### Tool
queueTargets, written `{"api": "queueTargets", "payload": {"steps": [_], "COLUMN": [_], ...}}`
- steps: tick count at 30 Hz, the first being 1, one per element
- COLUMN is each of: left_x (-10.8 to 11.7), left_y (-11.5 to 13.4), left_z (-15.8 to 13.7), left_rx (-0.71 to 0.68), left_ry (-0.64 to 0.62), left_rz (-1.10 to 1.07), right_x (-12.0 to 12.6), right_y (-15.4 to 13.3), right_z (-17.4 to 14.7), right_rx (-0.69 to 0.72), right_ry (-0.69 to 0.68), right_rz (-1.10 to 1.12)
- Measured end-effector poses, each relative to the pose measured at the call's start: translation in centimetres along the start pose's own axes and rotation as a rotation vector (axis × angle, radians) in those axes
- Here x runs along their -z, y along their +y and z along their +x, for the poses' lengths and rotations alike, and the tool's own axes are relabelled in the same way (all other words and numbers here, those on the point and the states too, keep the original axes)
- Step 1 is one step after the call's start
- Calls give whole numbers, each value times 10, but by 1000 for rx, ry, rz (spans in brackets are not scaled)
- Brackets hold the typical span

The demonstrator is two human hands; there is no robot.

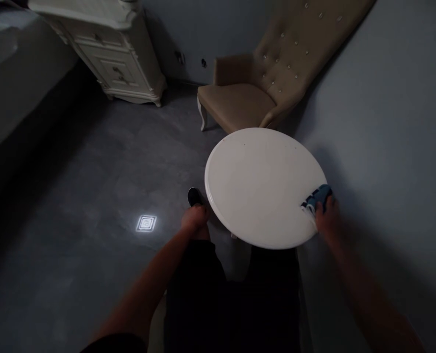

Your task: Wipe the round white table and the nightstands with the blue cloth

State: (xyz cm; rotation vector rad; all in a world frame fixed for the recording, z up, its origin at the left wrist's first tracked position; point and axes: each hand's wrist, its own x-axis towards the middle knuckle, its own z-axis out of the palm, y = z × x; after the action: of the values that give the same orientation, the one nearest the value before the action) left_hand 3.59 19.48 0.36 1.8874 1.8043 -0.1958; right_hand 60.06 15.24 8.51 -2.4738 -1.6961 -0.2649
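Note:
A blue and dark striped cloth (318,195) is bunched at the right edge of a round white table (262,181). My right hand (327,213) grips it and presses it against the tabletop rim. Over by the table's left side, my left hand (195,215) is closed in a fist near my knee, apart from the table. Nothing shows in its fingers. A few tiny dark specks lie toward the far side of the tabletop.
A tan tufted armchair (240,103) stands just behind the table. The grey wall (394,122) runs close along the right. A white cabinet (120,59) and a bed (15,83) are at the left. A bright square light patch (146,223) lies on the floor.

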Motion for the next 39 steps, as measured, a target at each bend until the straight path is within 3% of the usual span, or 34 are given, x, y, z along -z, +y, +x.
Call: {"api": "queueTargets", "payload": {"steps": [3,7,10,13,17,21,28,34,39], "left_x": [-6,-9,-7,-3,10,21,17,16,13], "left_y": [-2,-2,0,3,4,-1,-4,-15,-16], "left_z": [2,6,5,0,-11,-18,-12,-6,4], "left_rx": [-4,-10,-9,-2,23,28,90,82,47], "left_ry": [-1,-9,-16,0,-28,-96,-3,-4,29], "left_rz": [-4,10,10,8,-25,-89,-62,-97,-126], "right_x": [0,9,23,38,52,53,34,-2,-31], "right_y": [-26,-92,-153,-212,-285,-355,-456,-489,-471], "right_z": [-79,-169,-202,-201,-162,-105,13,135,237], "right_rx": [-17,150,308,494,703,827,826,686,497], "right_ry": [-10,-96,-171,-255,-372,-422,-416,-308,-254], "right_rz": [38,24,28,94,205,273,357,374,338]}}
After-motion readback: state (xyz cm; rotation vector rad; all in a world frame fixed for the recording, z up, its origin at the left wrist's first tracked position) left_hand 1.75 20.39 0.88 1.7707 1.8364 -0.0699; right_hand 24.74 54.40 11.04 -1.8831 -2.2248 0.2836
